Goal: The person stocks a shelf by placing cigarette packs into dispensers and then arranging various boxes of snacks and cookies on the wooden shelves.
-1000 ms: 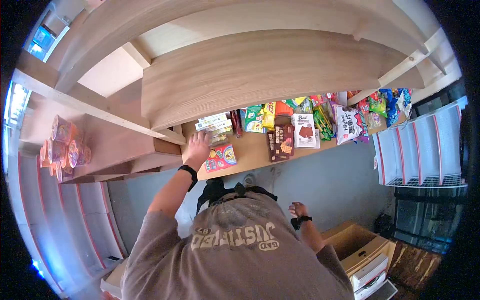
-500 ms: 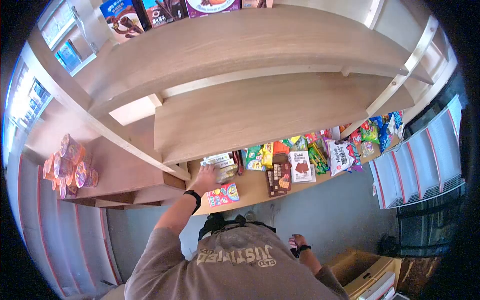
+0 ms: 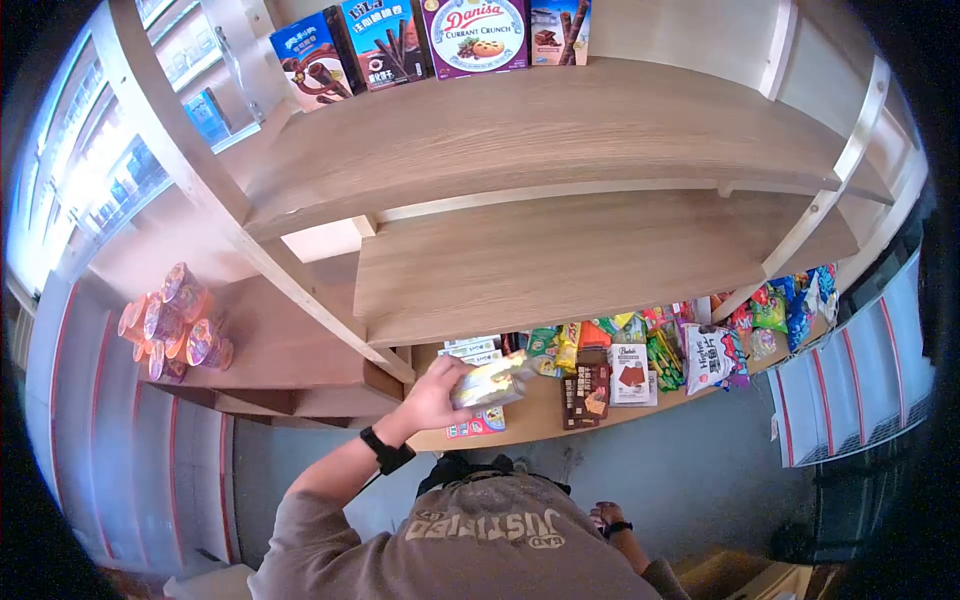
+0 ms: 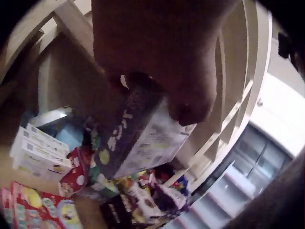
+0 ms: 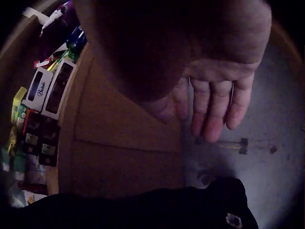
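My left hand point(image 3: 437, 397) grips a small box point(image 3: 490, 381) and holds it over the low shelf. In the left wrist view the box point(image 4: 155, 138) has a dark side with white lettering and a pale printed side, with the fingers at its upper end. Similar white boxes point(image 4: 40, 152) stand on the shelf beyond it, and a red snack pack point(image 4: 45, 210) lies near the shelf's front edge. My right hand point(image 3: 606, 516) hangs by my side. Its fingers point(image 5: 214, 112) are relaxed, with nothing in them, in the right wrist view.
Brown biscuit boxes point(image 3: 585, 395), a white box point(image 3: 630, 375) and several snack bags point(image 3: 705, 358) line the low shelf. Overhead shelf boards point(image 3: 560, 255) jut out above it. Biscuit boxes point(image 3: 475, 38) stand on the top shelf. Orange-lidded cups point(image 3: 175, 325) are stacked at left.
My left hand has lifted the box from the row on the low shelf and moved it right, towards me. The head view has tilted up, showing the top shelf. My right hand still hangs down.
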The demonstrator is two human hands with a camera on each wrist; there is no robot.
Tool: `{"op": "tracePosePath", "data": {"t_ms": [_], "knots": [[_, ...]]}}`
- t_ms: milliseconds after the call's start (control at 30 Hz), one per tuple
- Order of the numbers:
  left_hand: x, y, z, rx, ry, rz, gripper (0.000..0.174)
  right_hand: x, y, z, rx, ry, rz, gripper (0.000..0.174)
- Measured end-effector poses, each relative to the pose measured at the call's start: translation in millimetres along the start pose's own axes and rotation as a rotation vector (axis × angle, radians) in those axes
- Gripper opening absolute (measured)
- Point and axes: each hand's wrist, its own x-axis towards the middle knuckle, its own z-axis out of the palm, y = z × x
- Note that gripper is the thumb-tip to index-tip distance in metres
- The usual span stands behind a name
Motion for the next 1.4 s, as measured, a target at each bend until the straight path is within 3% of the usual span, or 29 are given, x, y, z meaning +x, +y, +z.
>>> {"op": "tracePosePath", "data": {"t_ms": [67, 133, 200, 267, 333, 433, 533, 733, 833, 900, 933, 1067, 1133, 1200, 1333, 1400], "knots": [[-3, 7, -9, -0.35, 0.178, -0.05, 0.06, -9, -17, 16, -0.075, -0.014, -0.078, 0.035], [-3, 18, -10, -0.95, 0.288, -0.291, 0.055, -24, -40, 29, -0.164, -0.022, -0.154, 0.031], [4, 19, -11, -1.179, 0.459, -0.388, 0.049, -29, -62, 37, -0.233, -0.022, -0.191, 0.028], [18, 32, -18, -1.443, 0.619, -0.492, 0.046, -15, -88, 46, -0.123, 0.011, -0.155, 0.024], [29, 32, -14, -1.387, 0.73, -0.659, 0.044, -41, -120, 74, -0.228, 0.016, -0.258, 0.024], [32, 20, -5, -1.434, 0.63, -0.829, 0.045, -66, -168, 116, -0.38, -0.025, -0.437, 0.024], [37, 31, 1, -1.459, 0.564, -0.86, 0.048, -98, -210, 167, -0.484, -0.132, -0.644, 0.026], [37, 26, 10, -1.613, 0.526, -0.812, 0.053, -239, -282, 308, -0.487, -0.548, -0.796, 0.036], [36, 23, 12, -1.518, 0.576, -0.794, 0.052, -275, -305, 357, -0.432, -0.669, -0.781, 0.04], [35, 21, 11, -1.457, 0.56, -0.828, 0.053, -282, -313, 378, -0.385, -0.609, -0.84, 0.045], [34, 21, 11, -1.458, 0.575, -0.827, 0.053, -286, -318, 388, -0.337, -0.542, -0.9, 0.049], [23, 36, 16, -1.353, 0.588, -0.861, 0.057, -303, -324, 411, -0.224, -0.626, -0.766, 0.057], [17, 43, 14, -1.325, 0.505, -0.717, 0.05, -299, -321, 416, -0.274, -0.589, -0.801, 0.051], [9, 33, 21, -1.335, 0.468, -0.74, 0.05, -283, -324, 415, -0.31, -0.673, -0.85, 0.041], [1, 19, 25, -1.485, 0.468, -0.725, 0.044, -304, -339, 404, -0.271, -0.631, -0.841, 0.028], [0, 13, 22, -1.517, 0.513, -0.648, 0.043, -318, -346, 398, -0.025, -0.662, -0.768, 0.026]]}}
